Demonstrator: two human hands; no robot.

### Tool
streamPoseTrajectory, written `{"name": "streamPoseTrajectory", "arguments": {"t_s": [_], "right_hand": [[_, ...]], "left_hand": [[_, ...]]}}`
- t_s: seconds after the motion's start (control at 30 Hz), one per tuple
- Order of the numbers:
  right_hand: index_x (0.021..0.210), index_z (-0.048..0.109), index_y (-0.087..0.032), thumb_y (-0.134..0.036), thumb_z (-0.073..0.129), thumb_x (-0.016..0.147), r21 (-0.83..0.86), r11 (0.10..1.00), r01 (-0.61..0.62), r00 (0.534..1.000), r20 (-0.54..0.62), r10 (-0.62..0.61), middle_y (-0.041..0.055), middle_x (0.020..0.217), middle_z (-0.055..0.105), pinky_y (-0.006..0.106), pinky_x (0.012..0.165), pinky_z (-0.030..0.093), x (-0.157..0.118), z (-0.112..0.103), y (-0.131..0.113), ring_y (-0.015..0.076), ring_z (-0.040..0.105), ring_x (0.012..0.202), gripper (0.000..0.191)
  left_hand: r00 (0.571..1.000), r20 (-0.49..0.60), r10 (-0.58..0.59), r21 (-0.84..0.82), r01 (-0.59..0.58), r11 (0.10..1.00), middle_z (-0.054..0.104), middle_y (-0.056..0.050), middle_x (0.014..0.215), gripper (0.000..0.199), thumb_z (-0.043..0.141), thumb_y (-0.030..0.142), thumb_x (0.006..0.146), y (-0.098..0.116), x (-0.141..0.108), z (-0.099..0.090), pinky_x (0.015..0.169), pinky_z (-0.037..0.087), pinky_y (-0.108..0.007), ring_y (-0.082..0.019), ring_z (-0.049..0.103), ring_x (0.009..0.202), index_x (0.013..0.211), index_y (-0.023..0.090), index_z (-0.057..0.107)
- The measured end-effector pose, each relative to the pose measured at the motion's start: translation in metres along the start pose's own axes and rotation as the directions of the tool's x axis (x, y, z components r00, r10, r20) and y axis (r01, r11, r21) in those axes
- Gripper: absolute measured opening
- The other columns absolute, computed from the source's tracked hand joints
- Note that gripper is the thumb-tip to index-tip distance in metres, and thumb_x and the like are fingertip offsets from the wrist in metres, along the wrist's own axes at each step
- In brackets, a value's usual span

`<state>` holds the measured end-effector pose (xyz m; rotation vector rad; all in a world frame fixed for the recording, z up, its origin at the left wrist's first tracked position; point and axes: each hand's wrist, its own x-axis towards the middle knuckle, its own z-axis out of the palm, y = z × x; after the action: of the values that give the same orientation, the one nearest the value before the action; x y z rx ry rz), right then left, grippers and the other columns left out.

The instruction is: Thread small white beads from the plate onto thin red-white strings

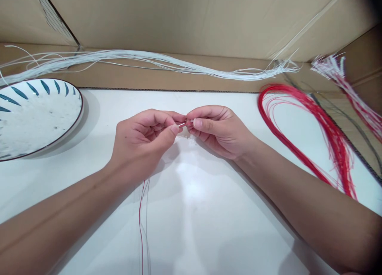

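Over the middle of the white table (191,227), my left hand (146,137) and my right hand (216,131) meet almost fingertip to fingertip. A short white end of wire (181,125) shows between the left thumb and finger, pointing at the right hand. From beneath the left hand a thin red wire (140,215) hangs toward the near edge, with a pale strand beside it. My right thumb and fingers are pinched together on something too small to name. The fingers hide most of what lies between the hands.
At the left stands a white plate (36,123) with dark leaf marks, holding small white bits. Along the cardboard wall (179,20) lies a bundle of white wires (167,62). To the right are a looped bundle of red wires (301,155) and a red-and-white bundle (349,86).
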<state>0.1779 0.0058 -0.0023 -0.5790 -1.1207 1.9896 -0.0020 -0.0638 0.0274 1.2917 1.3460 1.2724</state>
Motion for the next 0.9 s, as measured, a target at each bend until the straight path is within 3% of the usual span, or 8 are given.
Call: {"name": "streamPoseTrajectory", "arguments": {"t_s": [0.37, 0.63, 0.9], "right_hand": [[0.083, 0.085, -0.021, -0.018, 0.09, 0.074, 0.018, 1.0, 0.011, 1.0, 0.023, -0.012, 0.0004, 0.08, 0.081, 0.018, 0.073, 0.059, -0.0021, 0.0017, 0.001, 0.0075, 0.072, 0.073, 0.011], [0.083, 0.085, -0.022, -0.02, 0.09, 0.074, -0.016, 1.0, 0.019, 0.999, 0.028, -0.019, 0.0005, 0.081, 0.081, 0.021, 0.074, 0.06, -0.0014, -0.0001, 0.002, 0.009, 0.073, 0.074, 0.011], [0.086, 0.085, -0.022, -0.018, 0.088, 0.077, -0.027, 0.999, 0.027, 0.998, 0.055, -0.025, -0.0005, 0.081, 0.08, 0.02, 0.077, 0.06, -0.0016, -0.0018, 0.0021, 0.0073, 0.07, 0.073, 0.01]], "left_hand": [[0.993, -0.036, 0.115, -0.074, -0.117, 0.99, 0.081, -0.001, 0.091, 0.014, 0.074, 0.011, 0.081, -0.0058, -0.0003, 0.0039, 0.078, 0.064, -0.026, -0.014, 0.075, 0.08, 0.071, 0.019, 0.072], [0.991, -0.042, 0.126, -0.1, -0.129, 0.987, 0.08, 0.002, 0.09, 0.017, 0.073, 0.007, 0.083, -0.0068, -0.0017, 0.0054, 0.076, 0.063, -0.017, -0.009, 0.075, 0.081, 0.072, 0.02, 0.073], [0.989, -0.036, 0.145, -0.083, -0.147, 0.986, 0.08, 0.0, 0.091, 0.017, 0.074, 0.008, 0.084, -0.0098, -0.0006, 0.004, 0.076, 0.065, -0.024, -0.014, 0.076, 0.081, 0.073, 0.021, 0.074]]}}
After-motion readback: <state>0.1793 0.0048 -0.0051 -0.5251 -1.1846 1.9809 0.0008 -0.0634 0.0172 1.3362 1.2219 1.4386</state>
